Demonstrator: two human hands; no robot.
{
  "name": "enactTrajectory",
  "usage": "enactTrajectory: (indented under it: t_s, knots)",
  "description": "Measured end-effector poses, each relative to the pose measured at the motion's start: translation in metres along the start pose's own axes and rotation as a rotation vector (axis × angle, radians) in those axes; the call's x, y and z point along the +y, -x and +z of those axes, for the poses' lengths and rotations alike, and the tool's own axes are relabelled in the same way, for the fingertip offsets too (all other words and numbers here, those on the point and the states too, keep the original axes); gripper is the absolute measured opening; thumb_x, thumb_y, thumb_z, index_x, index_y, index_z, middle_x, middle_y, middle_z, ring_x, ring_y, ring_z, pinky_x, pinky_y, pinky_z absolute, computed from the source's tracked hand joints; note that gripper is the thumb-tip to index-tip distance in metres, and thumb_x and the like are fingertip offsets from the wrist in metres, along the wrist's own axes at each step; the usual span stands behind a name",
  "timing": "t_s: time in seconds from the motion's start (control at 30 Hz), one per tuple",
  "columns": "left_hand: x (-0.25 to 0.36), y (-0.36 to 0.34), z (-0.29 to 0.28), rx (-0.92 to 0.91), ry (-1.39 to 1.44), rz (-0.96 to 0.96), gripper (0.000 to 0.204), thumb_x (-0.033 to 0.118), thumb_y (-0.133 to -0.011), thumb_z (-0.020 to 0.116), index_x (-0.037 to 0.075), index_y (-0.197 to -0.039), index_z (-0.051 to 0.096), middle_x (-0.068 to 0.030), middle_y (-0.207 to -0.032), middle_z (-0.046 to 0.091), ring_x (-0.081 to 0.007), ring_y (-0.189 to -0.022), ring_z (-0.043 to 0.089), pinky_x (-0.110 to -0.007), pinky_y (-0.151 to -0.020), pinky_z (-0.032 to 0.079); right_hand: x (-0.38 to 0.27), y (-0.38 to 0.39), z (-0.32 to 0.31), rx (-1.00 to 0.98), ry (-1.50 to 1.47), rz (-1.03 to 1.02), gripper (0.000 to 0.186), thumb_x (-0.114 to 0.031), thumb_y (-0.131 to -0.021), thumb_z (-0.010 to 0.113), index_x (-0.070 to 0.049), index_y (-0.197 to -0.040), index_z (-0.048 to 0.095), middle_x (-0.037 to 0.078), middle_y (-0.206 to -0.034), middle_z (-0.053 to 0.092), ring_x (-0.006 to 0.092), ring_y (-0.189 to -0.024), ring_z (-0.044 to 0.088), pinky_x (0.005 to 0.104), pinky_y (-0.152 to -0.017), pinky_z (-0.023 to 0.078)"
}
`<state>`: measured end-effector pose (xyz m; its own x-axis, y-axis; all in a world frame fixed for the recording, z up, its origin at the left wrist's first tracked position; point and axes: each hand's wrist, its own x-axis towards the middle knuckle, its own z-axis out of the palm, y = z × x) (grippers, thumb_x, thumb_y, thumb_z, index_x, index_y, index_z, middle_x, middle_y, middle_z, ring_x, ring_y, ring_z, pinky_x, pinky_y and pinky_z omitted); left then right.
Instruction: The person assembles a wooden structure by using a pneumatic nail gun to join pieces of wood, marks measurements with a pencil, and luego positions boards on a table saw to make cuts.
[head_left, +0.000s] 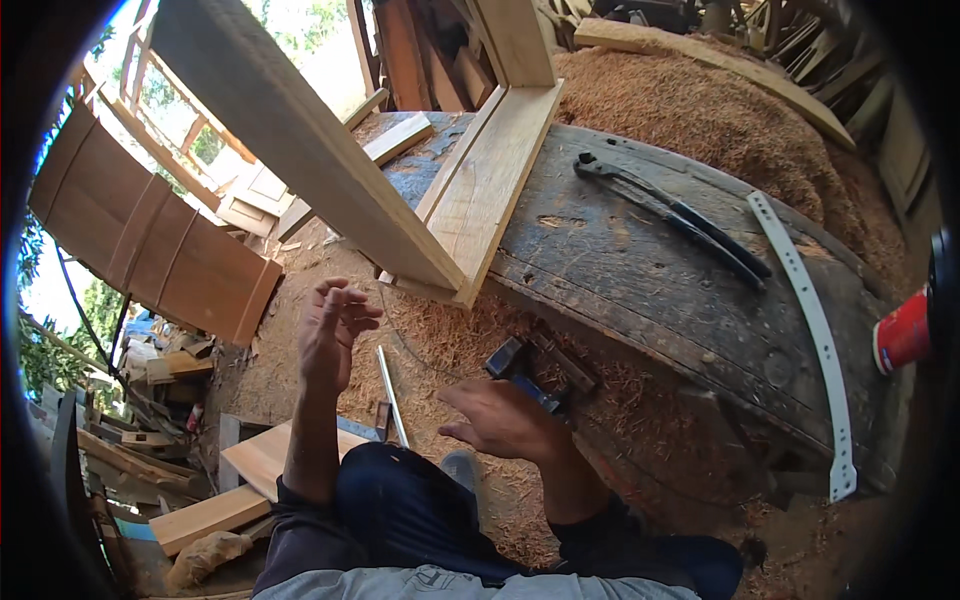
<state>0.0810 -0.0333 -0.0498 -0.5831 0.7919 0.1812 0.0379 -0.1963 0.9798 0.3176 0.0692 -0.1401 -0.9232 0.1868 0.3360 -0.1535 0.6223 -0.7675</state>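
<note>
My left hand [336, 325] is raised just off the near corner of a pale wooden frame [478, 200], its fingers loosely bent and apart with nothing in them. Lower and to the right, my right hand [505, 420] hovers above the shavings-strewn floor, fingers stretched out, thumb apart, and holds nothing. The frame is made of joined boards and rests on the worn workbench [640, 290], one long side rising toward the upper left. Behind it on the bench lie black-handled pincers [670, 215]. A pale, flat strip with holes [815, 320] stretches along the bench's right part.
A red can [902, 335] stands at the far right. Beyond the bench is a heap of sawdust [690, 110]. A brown panelled door [150, 220] leans at left. Cut boards [215, 518] lie by my left leg, and blue-and-black metal pieces [505, 357] sit below the bench edge.
</note>
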Motion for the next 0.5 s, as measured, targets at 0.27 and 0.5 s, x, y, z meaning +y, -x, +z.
enactTrajectory:
  t_s: [0.27, 0.5]
  knots:
    - [-0.019, 0.012, 0.073, -0.269, 0.480, -0.328, 0.045, 0.031, -0.103, 0.053, -0.001, -0.133, 0.046, -0.0222, -0.122, 0.062, -0.0340, -0.109, 0.066, -0.046, -0.088, 0.057, -0.095, 0.018, -0.114, 0.594, 0.357, -0.061, 0.045, -0.025, -0.087, 0.074, -0.002, -0.123, 0.063, 0.018, -0.102, 0.069, 0.0309, -0.086, 0.070, 0.0405, -0.074, 0.058]
    - [-0.039, -0.009, 0.071, -0.075, 0.502, -0.274, 0.029, 0.018, -0.100, 0.058, -0.004, -0.116, 0.050, -0.0219, -0.111, 0.064, -0.0330, -0.095, 0.070, -0.042, -0.075, 0.062, -0.078, 0.003, -0.199, 0.510, 1.030, 0.528, 0.041, -0.026, -0.094, 0.063, -0.005, -0.129, 0.060, 0.019, -0.123, 0.064, 0.0327, -0.114, 0.062, 0.0460, -0.097, 0.049]
